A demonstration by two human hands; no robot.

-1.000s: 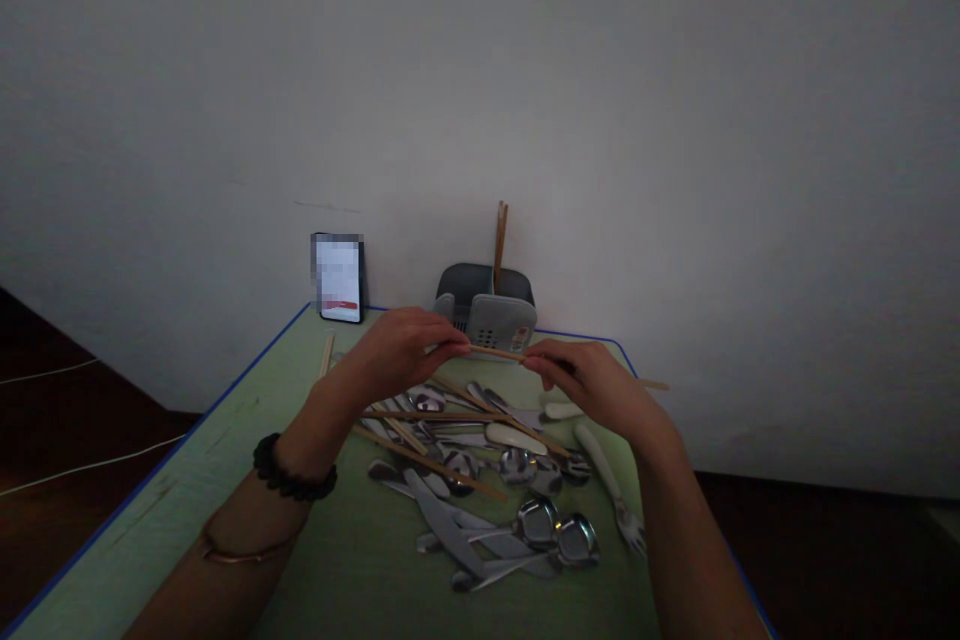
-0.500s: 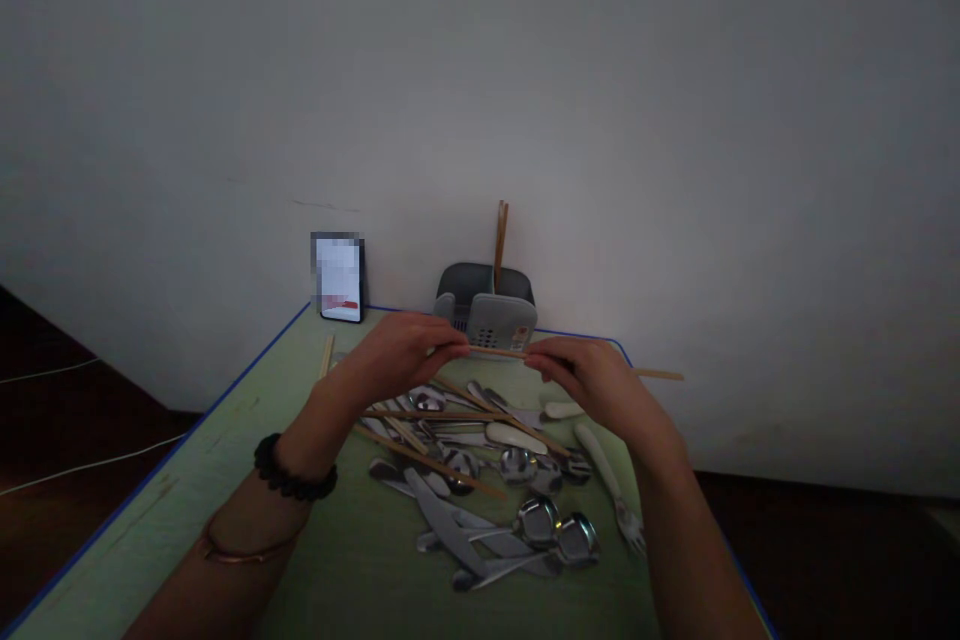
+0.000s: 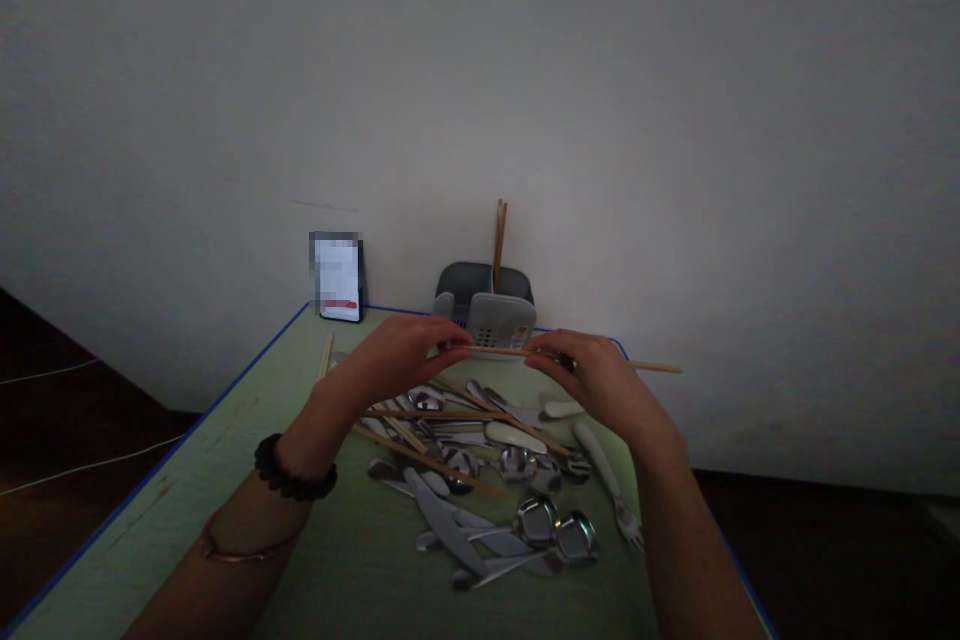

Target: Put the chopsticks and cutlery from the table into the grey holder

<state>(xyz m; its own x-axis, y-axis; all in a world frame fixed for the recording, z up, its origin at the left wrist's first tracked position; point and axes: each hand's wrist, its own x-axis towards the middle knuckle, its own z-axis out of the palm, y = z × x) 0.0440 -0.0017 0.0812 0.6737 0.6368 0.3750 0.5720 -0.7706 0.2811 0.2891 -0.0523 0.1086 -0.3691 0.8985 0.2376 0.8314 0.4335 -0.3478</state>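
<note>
My left hand (image 3: pixel 405 355) and my right hand (image 3: pixel 589 375) both pinch a wooden chopstick (image 3: pixel 656 367) held level above the table, its far end sticking out to the right past my right hand. Below them lies a loose heap of cutlery (image 3: pixel 487 480): several metal spoons, knives, a white-handled fork and more chopsticks. A grey cutlery holder (image 3: pixel 487 305) stands just behind my hands, against the wall, with two chopsticks (image 3: pixel 499 230) upright in it.
The green table (image 3: pixel 187 500) has a blue rim and ends at the white wall. A phone (image 3: pixel 337 277) with a lit screen leans on the wall at the back left. A single chopstick (image 3: pixel 326 355) lies near the left of the heap. Dark floor lies on both sides.
The chopstick has slid a little further right through my hands and now lies more level. Both hands have risen slightly.
</note>
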